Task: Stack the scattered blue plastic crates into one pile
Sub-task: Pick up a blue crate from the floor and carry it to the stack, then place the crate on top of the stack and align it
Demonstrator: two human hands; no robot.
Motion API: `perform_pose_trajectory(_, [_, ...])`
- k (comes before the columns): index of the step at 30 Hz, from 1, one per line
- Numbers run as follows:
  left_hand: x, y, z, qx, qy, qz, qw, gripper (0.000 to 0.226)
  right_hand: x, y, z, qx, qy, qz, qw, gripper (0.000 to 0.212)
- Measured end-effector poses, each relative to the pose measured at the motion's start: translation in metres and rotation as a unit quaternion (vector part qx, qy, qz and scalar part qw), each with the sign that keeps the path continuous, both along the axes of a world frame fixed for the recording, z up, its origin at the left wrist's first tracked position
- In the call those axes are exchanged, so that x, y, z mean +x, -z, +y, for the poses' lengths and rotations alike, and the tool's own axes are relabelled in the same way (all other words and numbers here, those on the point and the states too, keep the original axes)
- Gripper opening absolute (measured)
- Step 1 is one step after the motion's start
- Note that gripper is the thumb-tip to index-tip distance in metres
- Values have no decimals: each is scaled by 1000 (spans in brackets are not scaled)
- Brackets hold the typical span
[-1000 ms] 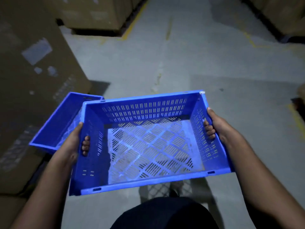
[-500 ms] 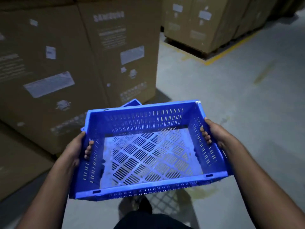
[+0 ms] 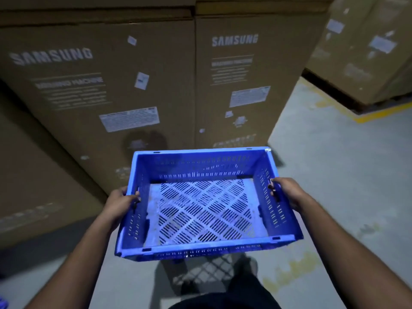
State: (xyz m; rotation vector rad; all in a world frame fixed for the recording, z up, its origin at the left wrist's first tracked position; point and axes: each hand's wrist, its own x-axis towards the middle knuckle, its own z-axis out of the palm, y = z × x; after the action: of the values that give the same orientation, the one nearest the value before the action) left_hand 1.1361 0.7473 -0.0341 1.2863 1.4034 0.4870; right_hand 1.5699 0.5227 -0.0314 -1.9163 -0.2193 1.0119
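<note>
I carry one blue perforated plastic crate (image 3: 205, 210) level in front of me, above the concrete floor. It is empty, and its slotted bottom shows the floor through it. My left hand (image 3: 121, 202) grips the handle slot in the crate's left wall, fingers curled inside. On the right wall, my right hand (image 3: 286, 194) holds the matching slot in the same way. No other crate is clearly in view; a blue scrap (image 3: 2, 303) shows at the bottom left corner.
Tall cardboard boxes (image 3: 124, 85) printed SAMSUNG stand close ahead and to the left. More boxes (image 3: 367, 50) sit on a pallet at the right, behind a yellow floor line (image 3: 376, 112). Grey floor (image 3: 347, 175) lies to the right.
The view has swung left toward the big cardboard boxes. The second blue crate seen on the left earlier is out of sight. Both hands keep the same hold on the carried crate.
</note>
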Motion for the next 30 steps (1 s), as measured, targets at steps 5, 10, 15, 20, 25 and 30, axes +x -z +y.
perform_pose_trajectory(5, [8, 40, 36, 38, 6, 84, 996, 20, 37, 19, 68, -12, -73, -117, 990, 24])
perform_pose_trajectory(10, [15, 92, 72, 60, -7, 157, 986, 32, 95, 75, 126, -57, -152, -197, 967, 29])
perform_pose_trajectory(15, [44, 78, 50, 44, 21, 228, 972, 41, 119, 111, 160, -73, -221, -228, 946, 38])
perform_pose_trajectory(20, [56, 80, 30, 27, -10, 206, 978, 46, 116, 111, 155, -65, -201, -207, 955, 48])
perform_pose_trajectory(25, [64, 79, 18, 71, 69, 272, 957, 60, 104, 92, 138, -43, -270, -282, 919, 51])
perform_pose_trajectory(30, [70, 116, -23, 184, 140, 406, 884, 76, 84, 119, 100, -75, -436, -510, 738, 71])
